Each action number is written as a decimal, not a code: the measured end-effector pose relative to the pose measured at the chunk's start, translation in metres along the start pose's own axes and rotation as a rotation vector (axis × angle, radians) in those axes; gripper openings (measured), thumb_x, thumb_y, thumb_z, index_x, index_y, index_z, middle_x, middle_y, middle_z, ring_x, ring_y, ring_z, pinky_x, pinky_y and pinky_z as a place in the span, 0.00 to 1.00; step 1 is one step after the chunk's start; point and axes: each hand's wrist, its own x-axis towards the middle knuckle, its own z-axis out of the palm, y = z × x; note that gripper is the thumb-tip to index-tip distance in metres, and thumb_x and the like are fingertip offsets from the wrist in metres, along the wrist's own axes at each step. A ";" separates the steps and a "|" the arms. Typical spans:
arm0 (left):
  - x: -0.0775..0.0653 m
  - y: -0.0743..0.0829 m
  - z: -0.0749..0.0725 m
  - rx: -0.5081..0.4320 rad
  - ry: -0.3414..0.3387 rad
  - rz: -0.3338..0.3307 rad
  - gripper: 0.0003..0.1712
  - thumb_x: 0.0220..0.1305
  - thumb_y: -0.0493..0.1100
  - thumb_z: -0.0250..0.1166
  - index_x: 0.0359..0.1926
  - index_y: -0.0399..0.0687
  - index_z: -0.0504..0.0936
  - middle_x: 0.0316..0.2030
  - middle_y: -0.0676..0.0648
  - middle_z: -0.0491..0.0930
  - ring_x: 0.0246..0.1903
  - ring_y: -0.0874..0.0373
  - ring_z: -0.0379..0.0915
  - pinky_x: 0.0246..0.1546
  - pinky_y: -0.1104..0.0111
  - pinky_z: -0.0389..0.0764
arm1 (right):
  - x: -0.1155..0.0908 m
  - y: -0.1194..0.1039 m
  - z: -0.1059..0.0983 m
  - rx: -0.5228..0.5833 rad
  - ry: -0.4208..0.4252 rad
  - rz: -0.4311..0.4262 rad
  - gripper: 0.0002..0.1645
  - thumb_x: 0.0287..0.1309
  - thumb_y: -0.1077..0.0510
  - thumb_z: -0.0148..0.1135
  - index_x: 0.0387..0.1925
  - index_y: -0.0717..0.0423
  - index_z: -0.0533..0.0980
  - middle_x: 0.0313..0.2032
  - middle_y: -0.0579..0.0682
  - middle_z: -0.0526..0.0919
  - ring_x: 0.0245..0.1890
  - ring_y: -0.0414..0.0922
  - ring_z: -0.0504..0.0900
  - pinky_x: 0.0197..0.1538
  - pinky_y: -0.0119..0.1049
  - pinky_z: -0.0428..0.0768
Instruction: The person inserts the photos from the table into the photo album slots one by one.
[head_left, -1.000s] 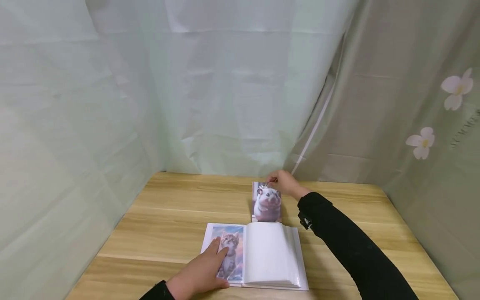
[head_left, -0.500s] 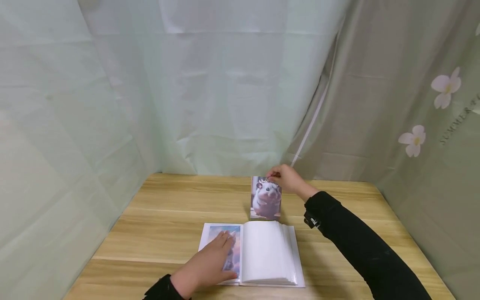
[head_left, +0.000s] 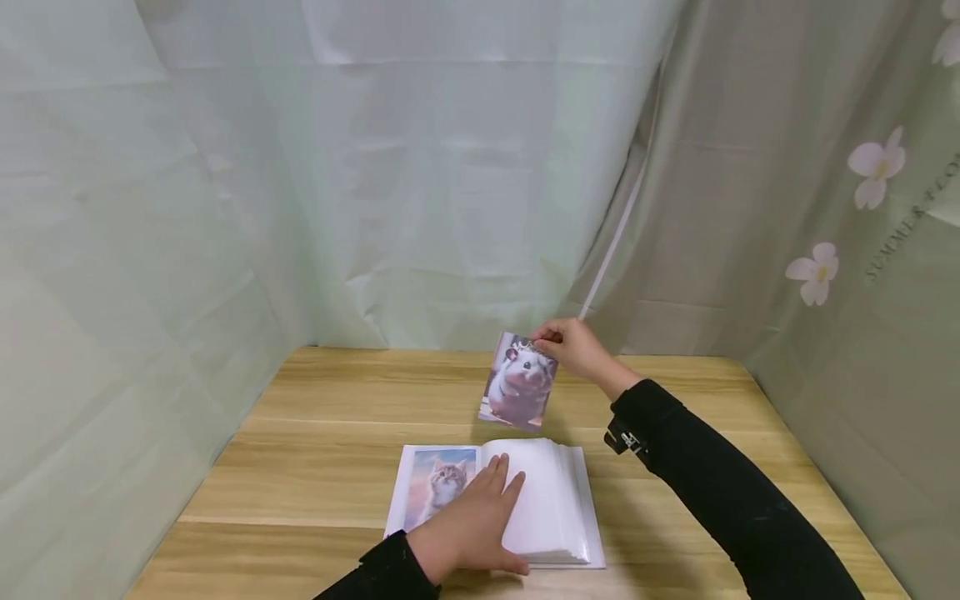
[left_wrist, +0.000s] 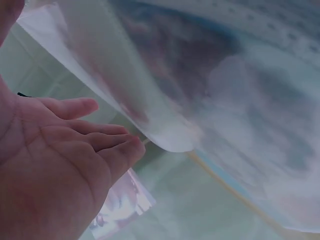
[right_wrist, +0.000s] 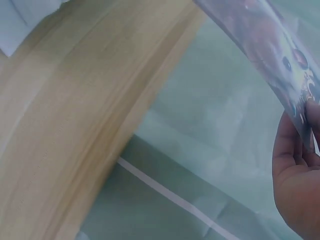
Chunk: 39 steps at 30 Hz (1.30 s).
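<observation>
My right hand [head_left: 576, 348] pinches the top right corner of a photo card [head_left: 517, 385] that pictures a white hamster with a small crown. The card hangs tilted above the table, behind the album. In the right wrist view, thumb and fingers grip the corner of the card [right_wrist: 270, 45]. An open photo album [head_left: 592, 517] lies in front, a kitten picture [head_left: 442, 479] in its left pocket and a blank white page [head_left: 528, 475] on the right. Over the album's middle, my left hand [head_left: 472, 521] is spread with straight fingers, partly covering the kitten picture and the right page.
The album lies near the front of the wooden table [head_left: 300, 467]. Pale curtains [head_left: 450, 208] hang behind and at both sides of the table, the right one [head_left: 840, 333] printed with flowers and lettering.
My right hand has raised the hamster card off the table and tilted it. My left hand has slid right, from the kitten picture toward the blank page.
</observation>
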 end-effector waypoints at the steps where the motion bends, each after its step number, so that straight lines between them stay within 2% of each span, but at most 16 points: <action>1: 0.000 0.000 0.000 0.004 -0.005 -0.004 0.66 0.47 0.73 0.72 0.76 0.39 0.58 0.75 0.28 0.49 0.75 0.39 0.44 0.73 0.54 0.55 | -0.001 0.000 0.001 0.020 0.006 0.004 0.08 0.66 0.65 0.63 0.42 0.63 0.84 0.36 0.55 0.85 0.34 0.45 0.80 0.35 0.32 0.79; 8: -0.003 -0.001 0.000 0.043 -0.011 -0.012 0.63 0.48 0.73 0.72 0.74 0.38 0.63 0.73 0.29 0.54 0.74 0.40 0.49 0.73 0.57 0.57 | 0.003 0.008 0.013 0.118 0.090 0.039 0.07 0.64 0.66 0.64 0.41 0.66 0.84 0.34 0.57 0.85 0.29 0.43 0.77 0.30 0.30 0.76; 12: -0.004 -0.002 -0.001 0.053 -0.001 -0.005 0.63 0.47 0.73 0.71 0.73 0.38 0.63 0.73 0.30 0.55 0.74 0.40 0.50 0.73 0.57 0.58 | 0.005 0.015 0.021 0.166 0.151 0.078 0.07 0.63 0.66 0.65 0.40 0.66 0.84 0.33 0.56 0.85 0.30 0.42 0.77 0.30 0.29 0.77; 19: -0.007 0.000 0.000 0.041 0.000 -0.010 0.63 0.48 0.74 0.70 0.74 0.39 0.63 0.74 0.31 0.55 0.74 0.41 0.50 0.72 0.56 0.59 | 0.000 0.027 0.039 0.307 0.225 0.226 0.08 0.63 0.67 0.64 0.42 0.67 0.83 0.35 0.56 0.84 0.32 0.42 0.78 0.33 0.26 0.79; 22: -0.007 0.001 0.001 0.035 0.005 -0.012 0.63 0.49 0.74 0.70 0.74 0.39 0.63 0.74 0.31 0.54 0.74 0.41 0.50 0.72 0.56 0.60 | -0.002 0.031 0.044 0.332 0.251 0.262 0.09 0.63 0.68 0.64 0.43 0.68 0.83 0.35 0.55 0.83 0.31 0.41 0.77 0.32 0.26 0.79; 29: -0.007 0.000 0.005 0.038 0.014 -0.018 0.62 0.49 0.74 0.70 0.74 0.39 0.63 0.74 0.32 0.54 0.75 0.41 0.49 0.72 0.56 0.59 | -0.004 0.042 0.050 0.336 0.247 0.284 0.07 0.63 0.68 0.63 0.41 0.68 0.83 0.34 0.55 0.83 0.31 0.41 0.77 0.34 0.30 0.80; 35: -0.008 0.002 0.005 0.040 0.016 -0.018 0.62 0.49 0.73 0.71 0.74 0.39 0.63 0.74 0.32 0.55 0.74 0.41 0.50 0.72 0.56 0.59 | -0.006 0.046 0.053 0.349 0.251 0.290 0.08 0.63 0.69 0.63 0.42 0.69 0.82 0.37 0.57 0.84 0.34 0.42 0.78 0.34 0.27 0.78; 39: -0.009 0.002 0.005 0.049 0.019 -0.011 0.62 0.49 0.74 0.70 0.73 0.38 0.63 0.74 0.31 0.55 0.74 0.41 0.51 0.72 0.56 0.59 | -0.006 0.047 0.053 0.375 0.270 0.301 0.08 0.64 0.69 0.63 0.43 0.70 0.82 0.35 0.55 0.82 0.33 0.41 0.76 0.34 0.26 0.78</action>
